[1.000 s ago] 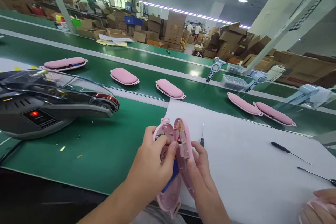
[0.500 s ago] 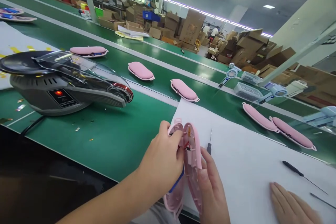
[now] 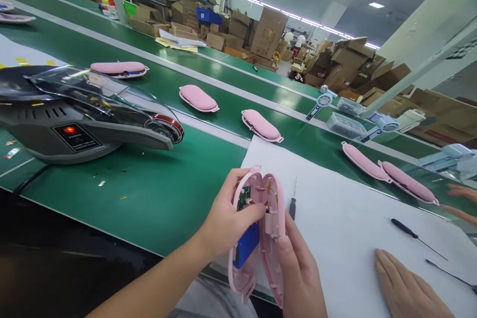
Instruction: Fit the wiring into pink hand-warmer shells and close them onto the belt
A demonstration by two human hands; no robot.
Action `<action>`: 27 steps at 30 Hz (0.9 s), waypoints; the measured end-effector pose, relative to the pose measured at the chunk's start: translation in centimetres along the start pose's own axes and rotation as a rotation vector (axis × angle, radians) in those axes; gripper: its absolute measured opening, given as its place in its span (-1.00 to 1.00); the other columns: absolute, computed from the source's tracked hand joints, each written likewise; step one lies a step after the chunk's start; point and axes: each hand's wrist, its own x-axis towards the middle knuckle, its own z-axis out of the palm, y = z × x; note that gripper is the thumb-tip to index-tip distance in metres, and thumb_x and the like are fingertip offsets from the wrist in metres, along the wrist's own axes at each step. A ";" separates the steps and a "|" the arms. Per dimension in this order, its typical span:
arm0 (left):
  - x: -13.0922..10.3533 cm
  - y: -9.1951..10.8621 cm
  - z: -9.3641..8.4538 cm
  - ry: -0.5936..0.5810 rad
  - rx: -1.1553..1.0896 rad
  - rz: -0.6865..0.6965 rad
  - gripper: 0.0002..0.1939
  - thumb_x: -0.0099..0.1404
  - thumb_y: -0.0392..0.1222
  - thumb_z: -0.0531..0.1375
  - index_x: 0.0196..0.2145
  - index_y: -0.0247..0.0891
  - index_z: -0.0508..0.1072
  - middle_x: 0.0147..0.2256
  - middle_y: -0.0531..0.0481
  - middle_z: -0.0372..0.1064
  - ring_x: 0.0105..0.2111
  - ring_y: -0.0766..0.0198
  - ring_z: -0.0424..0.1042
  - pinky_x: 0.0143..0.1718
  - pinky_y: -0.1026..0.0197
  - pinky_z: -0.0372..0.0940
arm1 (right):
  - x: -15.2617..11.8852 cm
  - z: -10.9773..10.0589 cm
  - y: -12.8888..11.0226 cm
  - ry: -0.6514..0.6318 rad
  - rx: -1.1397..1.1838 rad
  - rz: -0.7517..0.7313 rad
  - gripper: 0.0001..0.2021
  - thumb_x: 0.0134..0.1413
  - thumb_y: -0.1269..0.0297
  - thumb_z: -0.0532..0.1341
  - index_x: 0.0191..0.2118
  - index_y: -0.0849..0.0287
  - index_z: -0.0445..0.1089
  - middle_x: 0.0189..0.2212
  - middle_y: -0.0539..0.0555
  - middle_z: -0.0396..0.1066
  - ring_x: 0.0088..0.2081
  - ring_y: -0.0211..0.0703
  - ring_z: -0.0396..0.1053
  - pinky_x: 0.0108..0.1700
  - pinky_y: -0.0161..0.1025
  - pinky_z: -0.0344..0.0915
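Observation:
An opened pink case (image 3: 275, 253) stands between my hands, its two halves spread like a book. My left hand (image 3: 227, 218) grips the left half, thumb reaching inside near thin red wires. That half holds a green circuit board (image 3: 244, 198) and a blue block (image 3: 246, 246). My right hand (image 3: 300, 263) is closed round the outside of the right half, which has a small white part and wires inside. Just right of the case, a small screwdriver (image 3: 292, 207) lies on the white sheet (image 3: 335, 228).
A grey machine (image 3: 85, 134) with a red light stands at left. Pink cases (image 3: 199, 98) lie along the green table (image 3: 167, 198). Another person's hand (image 3: 406, 288) rests on the sheet near two tools (image 3: 404, 228); other fingers (image 3: 460, 203) show at the right edge.
My left hand has shifted on the left half, so the circuit board and more of the blue block now show. Another person's fingers have appeared at the right edge.

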 end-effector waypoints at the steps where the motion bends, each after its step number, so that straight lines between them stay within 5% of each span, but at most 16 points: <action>1: 0.1 -0.1 0.0 -0.044 -0.104 -0.035 -0.68 0.13 -0.23 0.22 -0.14 -0.09 0.27 -0.34 0.14 0.33 -0.43 0.36 0.33 -0.36 0.28 0.25 | 0.1 -0.1 0.2 -0.027 -0.003 -0.008 -0.46 0.12 -0.08 0.15 0.15 0.08 0.28 0.19 0.02 0.19 0.22 -0.05 0.14 0.09 -0.26 0.30; 8: 0.9 -1.3 0.1 -0.218 -0.400 -0.081 -0.54 0.18 0.01 0.25 -0.03 -0.07 0.17 -0.28 0.09 0.33 -0.41 0.36 0.36 -0.30 0.27 0.27 | 1.1 -1.1 1.5 -0.067 -0.032 -0.053 -0.49 0.14 -0.07 0.13 0.13 0.09 0.32 0.16 0.07 0.24 0.21 -0.03 0.16 0.17 -0.16 0.22; 18: 0.7 -1.9 2.5 -0.146 -0.550 -0.146 -0.41 0.17 0.01 0.26 0.11 -0.10 0.18 -0.32 0.08 0.31 -0.41 0.41 0.30 -0.33 0.35 0.26 | 1.3 -0.9 1.6 -0.110 0.024 -0.232 -0.57 0.23 0.02 0.06 0.12 0.09 0.30 0.10 0.11 0.32 0.09 -0.07 0.32 0.03 -0.25 0.36; 23: -0.1 -1.0 3.2 -0.010 -0.456 -0.151 -0.41 0.08 -0.02 0.32 0.05 -0.04 0.23 -0.24 0.08 0.27 -0.26 0.33 0.32 -0.20 0.33 0.25 | 0.5 0.8 2.8 -0.020 -0.098 -0.296 -0.48 0.23 -0.05 0.01 0.18 0.15 0.23 0.17 0.13 0.23 0.19 0.01 0.19 0.12 -0.19 0.27; 27: -0.8 -0.3 3.5 -0.047 -0.370 -0.187 -0.27 0.00 0.03 0.34 0.10 -0.01 0.17 -0.14 0.02 0.28 -0.23 0.22 0.38 -0.22 0.22 0.32 | 0.1 0.9 4.3 0.034 -0.221 -0.444 -0.33 0.21 -0.19 -0.10 0.20 0.23 0.20 0.16 0.22 0.24 0.15 0.16 0.24 0.07 -0.07 0.32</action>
